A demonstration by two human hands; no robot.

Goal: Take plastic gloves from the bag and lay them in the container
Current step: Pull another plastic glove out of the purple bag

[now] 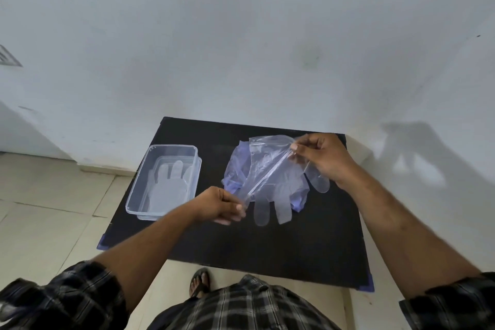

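Observation:
A clear plastic zip bag (261, 166) with bluish contents is held above the black table (308, 244). My left hand (222, 205) pinches the bag's lower left corner at the zip strip. My right hand (320, 158) pinches the upper right end of the same strip. Clear plastic gloves (276, 203) hang partly out of the bag, fingers pointing toward me. A clear rectangular container (134, 197) stands on the table's left side, and a flat clear glove (168, 185) lies inside it.
The black table stands against a white wall (241, 35). Pale floor tiles (48, 209) lie to the left. My foot in a sandal (199, 282) shows under the table's near edge. Blue corner caps mark the table's near corners.

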